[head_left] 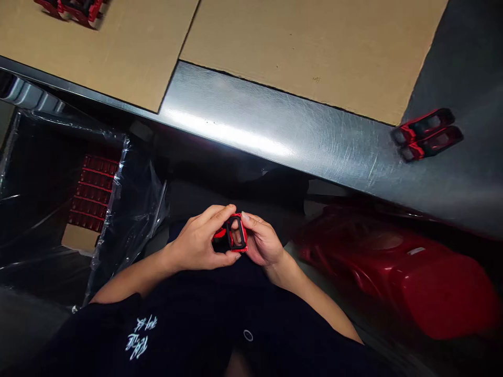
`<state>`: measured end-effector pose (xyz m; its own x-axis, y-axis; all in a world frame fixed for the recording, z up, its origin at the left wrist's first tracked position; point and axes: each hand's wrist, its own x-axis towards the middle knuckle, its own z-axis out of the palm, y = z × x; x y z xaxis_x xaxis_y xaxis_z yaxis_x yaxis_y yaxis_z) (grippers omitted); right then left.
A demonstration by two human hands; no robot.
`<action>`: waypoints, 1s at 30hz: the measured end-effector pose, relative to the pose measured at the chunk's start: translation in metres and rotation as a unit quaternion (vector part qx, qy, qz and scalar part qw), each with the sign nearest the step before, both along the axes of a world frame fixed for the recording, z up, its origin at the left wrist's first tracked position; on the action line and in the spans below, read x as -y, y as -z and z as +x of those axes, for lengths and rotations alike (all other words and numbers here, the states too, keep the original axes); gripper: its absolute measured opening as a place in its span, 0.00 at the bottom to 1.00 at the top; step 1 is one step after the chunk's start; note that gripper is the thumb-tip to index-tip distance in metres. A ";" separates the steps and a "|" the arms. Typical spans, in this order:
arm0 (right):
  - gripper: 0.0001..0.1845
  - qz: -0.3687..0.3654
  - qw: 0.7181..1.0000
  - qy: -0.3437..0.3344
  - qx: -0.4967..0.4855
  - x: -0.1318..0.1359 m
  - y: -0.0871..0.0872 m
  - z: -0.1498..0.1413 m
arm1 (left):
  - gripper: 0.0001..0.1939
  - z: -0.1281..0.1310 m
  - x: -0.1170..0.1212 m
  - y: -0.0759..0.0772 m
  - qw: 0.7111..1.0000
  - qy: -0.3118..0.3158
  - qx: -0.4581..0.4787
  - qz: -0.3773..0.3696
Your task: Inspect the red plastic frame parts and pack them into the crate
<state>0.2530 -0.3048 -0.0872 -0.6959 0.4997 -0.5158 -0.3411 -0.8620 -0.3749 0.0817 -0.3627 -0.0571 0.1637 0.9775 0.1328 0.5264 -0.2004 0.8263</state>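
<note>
Where the clear plastic liner (137, 204) sags in loose folds at the far left, a piece could catch in it and land askew against the rows of red parts (92, 191) inside. Above, red-and-black pieces (80, 8) sit on the left cardboard sheet (118, 57), only partly in view, so how steadily they rest I cannot tell. Next is the left hand (200, 238), pinching a small red-and-black frame (230, 238) from top and bottom. The frame is held in front of the dark shirt (196, 314), off the bench (243, 120), so a slackened grip could let it fall. The right hand (265, 241) grips its right side, thumb near the upper corner, a fingertip showing through the opening; uneven pressure there could bend or scuff the rim. Further right, a glossy red object (393, 272) stands lower than the bench, probably hard enough to mark a falling piece. At far right two similar frames (422, 139) lie side by side on bare metal, just beside the corner of the right cardboard sheet (314, 57), where a careless reach could slide and scratch them
</note>
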 end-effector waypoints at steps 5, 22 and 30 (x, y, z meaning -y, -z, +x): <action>0.20 -0.034 0.999 0.006 -0.023 -0.002 -0.002 0.000 | 0.49 0.004 -0.004 0.000 0.999 -0.024 -0.001 0.034; 0.15 0.162 0.973 -0.093 0.138 -0.016 -0.038 0.005 | 0.41 -0.003 -0.004 0.005 1.000 -0.009 0.019 0.021; 0.15 0.191 0.970 -0.051 0.144 -0.014 -0.030 0.017 | 0.43 -0.005 0.005 0.034 0.956 -0.053 0.284 0.043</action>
<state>0.2704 -0.2909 -0.0568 -0.6062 0.6283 -0.4876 -0.0944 -0.6656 -0.7404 0.0764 -0.3672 -0.0908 -0.0590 0.9660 0.2518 0.0186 -0.2512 0.9678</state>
